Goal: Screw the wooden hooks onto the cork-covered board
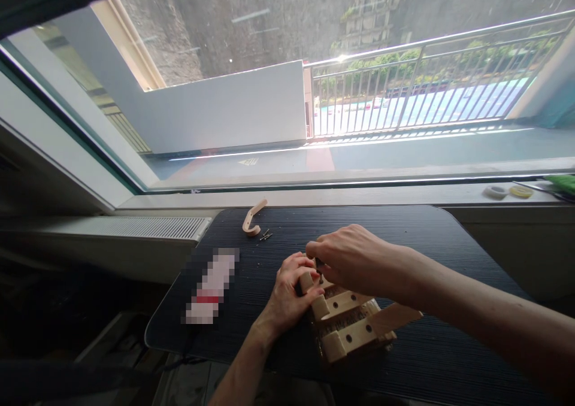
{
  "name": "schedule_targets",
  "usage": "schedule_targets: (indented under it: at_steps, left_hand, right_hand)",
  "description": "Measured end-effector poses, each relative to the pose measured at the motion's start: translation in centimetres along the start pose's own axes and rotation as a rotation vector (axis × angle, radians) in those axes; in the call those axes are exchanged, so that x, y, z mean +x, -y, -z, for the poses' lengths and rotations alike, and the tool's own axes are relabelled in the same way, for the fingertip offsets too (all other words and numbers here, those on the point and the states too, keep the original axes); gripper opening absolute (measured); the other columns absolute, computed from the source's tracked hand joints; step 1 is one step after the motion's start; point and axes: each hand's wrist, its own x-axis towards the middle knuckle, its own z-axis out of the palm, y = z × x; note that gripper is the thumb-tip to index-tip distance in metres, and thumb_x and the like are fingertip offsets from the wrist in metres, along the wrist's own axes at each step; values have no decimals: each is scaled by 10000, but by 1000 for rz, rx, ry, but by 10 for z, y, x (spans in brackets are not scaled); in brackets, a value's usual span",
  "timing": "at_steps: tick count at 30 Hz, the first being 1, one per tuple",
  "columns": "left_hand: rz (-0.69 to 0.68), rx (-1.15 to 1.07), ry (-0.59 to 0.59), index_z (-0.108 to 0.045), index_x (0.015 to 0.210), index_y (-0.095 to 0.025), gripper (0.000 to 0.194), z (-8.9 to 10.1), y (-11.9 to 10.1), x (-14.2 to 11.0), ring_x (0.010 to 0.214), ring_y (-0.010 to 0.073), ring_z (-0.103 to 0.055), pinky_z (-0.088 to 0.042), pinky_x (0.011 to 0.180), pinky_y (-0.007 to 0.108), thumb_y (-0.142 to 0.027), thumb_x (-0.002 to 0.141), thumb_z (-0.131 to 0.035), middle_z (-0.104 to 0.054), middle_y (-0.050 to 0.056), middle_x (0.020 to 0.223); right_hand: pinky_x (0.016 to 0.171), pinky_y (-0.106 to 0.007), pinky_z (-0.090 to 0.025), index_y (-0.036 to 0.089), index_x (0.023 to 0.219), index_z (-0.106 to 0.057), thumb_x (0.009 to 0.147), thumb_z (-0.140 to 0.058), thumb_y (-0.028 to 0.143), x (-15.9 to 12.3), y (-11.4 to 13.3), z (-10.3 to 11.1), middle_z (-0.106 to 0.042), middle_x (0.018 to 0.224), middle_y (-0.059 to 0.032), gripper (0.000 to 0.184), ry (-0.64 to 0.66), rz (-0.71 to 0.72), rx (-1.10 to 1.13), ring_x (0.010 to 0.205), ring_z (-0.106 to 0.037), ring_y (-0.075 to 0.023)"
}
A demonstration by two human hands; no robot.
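A pale wooden assembly (354, 329) of slats with drilled holes lies on a dark ribbed table (431, 238). My left hand (290, 292) is curled around a rounded wooden peg at its left end. My right hand (348, 259) is pinched over the same spot, gripping a small dark tool or screw that points down into the wood. What exactly it grips is too small to name.
A loose curved wooden hook (253, 217) and a few small dark screws (266, 236) lie at the table's far left. A blurred white and red object (212, 286) rests left of my hands. Tape rolls (507, 191) sit on the window sill. A radiator (148, 227) runs below the window.
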Motion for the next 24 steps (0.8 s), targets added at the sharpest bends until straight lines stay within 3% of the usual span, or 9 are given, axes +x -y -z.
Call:
schedule_targets:
  at_steps: [4, 9, 14, 19, 24]
  left_hand:
    - [6, -4, 4, -650, 892, -240, 200, 0, 1, -1, 1226, 242, -395, -299, 1070, 439, -222, 698, -694, -566, 41, 1130]
    - [-10, -15, 0, -650, 903, -239, 219, -1, 3, -1, 1251, 233, -373, -296, 1076, 412, -211, 691, -700, -554, 41, 1168]
    - [-11, -21, -6, -659, 893, -227, 213, 0, 2, 0, 1240, 253, -389, -300, 1065, 437, -211, 685, -703, -568, 60, 1148]
    - [-9, -43, -22, -661, 911, -231, 225, -1, 1, -1, 1233, 252, -396, -289, 1072, 449, -215, 690, -698, -564, 60, 1148]
    - [0, -58, -19, -662, 894, -231, 206, -1, 1, -1, 1238, 247, -390, -296, 1070, 441, -214, 692, -698, -560, 53, 1152]
  right_hand:
    - [441, -243, -201, 181, 730, -556, 774, -548, 138, 1, -1, -5, -625, 670, -11, 62, 19, 24, 26, 607, -607, -141]
    - [446, -242, -235, 157, 791, -577, 853, -493, 219, 4, -2, -12, -616, 613, -37, 122, -25, -31, -35, 560, -600, -158]
    - [435, -237, -240, 139, 762, -595, 863, -489, 272, 5, 3, 0, -635, 614, -67, 198, 47, -119, -54, 574, -628, -189]
    - [460, -241, -242, 169, 762, -600, 802, -544, 195, 1, 3, 7, -653, 694, -38, 74, 40, -24, 8, 638, -628, -173]
    - [443, -249, -207, 169, 710, -585, 813, -515, 159, 1, -2, -3, -636, 661, -23, 125, 10, 14, 36, 597, -606, -143]
